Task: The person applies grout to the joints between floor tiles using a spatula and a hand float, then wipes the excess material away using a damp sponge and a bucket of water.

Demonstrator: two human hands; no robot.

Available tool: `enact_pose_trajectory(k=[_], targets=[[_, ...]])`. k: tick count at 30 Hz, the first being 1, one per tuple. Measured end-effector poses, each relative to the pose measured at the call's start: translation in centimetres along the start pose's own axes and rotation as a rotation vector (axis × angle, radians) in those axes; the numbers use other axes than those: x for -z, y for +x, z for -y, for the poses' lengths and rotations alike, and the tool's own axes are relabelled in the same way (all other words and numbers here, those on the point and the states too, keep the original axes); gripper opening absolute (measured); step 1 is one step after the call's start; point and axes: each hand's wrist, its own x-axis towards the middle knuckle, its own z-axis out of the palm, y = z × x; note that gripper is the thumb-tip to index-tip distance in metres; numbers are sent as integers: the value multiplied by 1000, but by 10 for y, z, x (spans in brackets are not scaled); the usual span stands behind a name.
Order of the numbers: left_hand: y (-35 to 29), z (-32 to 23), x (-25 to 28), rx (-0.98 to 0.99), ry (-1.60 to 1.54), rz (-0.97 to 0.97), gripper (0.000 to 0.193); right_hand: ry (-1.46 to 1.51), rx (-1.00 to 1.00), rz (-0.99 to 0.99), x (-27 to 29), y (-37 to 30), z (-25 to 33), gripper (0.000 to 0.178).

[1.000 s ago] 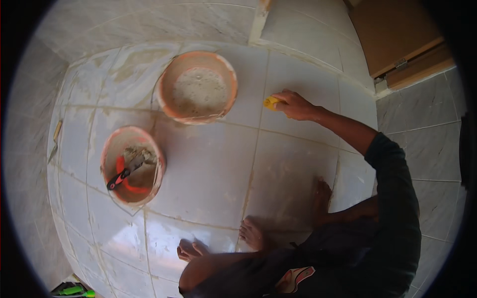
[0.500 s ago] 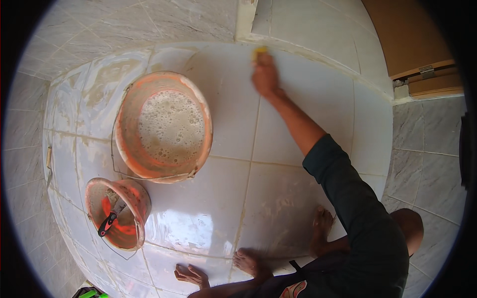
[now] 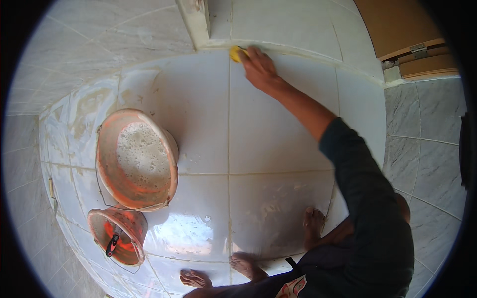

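Note:
My right hand [image 3: 260, 68] reaches out to the far edge of the tiled floor, its fingers closed over a yellow sponge [image 3: 238, 54]. The sponge presses on the tile by a grout line, close to the foot of the wall. My left hand [image 3: 195, 278] rests low on the floor near the bottom edge, fingers stretched out and holding nothing. Left of centre stands a large orange bucket [image 3: 170, 144] with cloudy, bubbly water [image 3: 142, 154] inside. Beside it is a smaller orange bucket [image 3: 140, 223], where a tool with a black and red handle [image 3: 113, 245] leans.
Pale smears cover the floor tiles [image 3: 278, 124] at the left. Grey marbled wall tiles [image 3: 437, 164] rise at both sides. A brown wooden door [image 3: 402, 25] with a hinge stands far right. A thin tool with a wooden handle [image 3: 51, 187] lies by the left wall.
My view has shifted, so the buckets appear lower and further left. My right hand has turned at the wrist, with the sponge still near the same grout line by the wall.

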Motion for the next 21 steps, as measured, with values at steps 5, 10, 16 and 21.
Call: enact_pose_trajectory(k=[5,10,16,21], targets=[[19,30,73,-24,-50,-106,44,-65,-34,402,48,-35,-49,29],[74,124,171,-202,260,-507,56,287,-47,147,31,0,-12,34],[79,107,193,-153,286,-411,62,331,-164,-3,-7,-10,19,41],[68,10,183,-271,285,-315,62,161,-407,-179,7,-132,-133,53]])
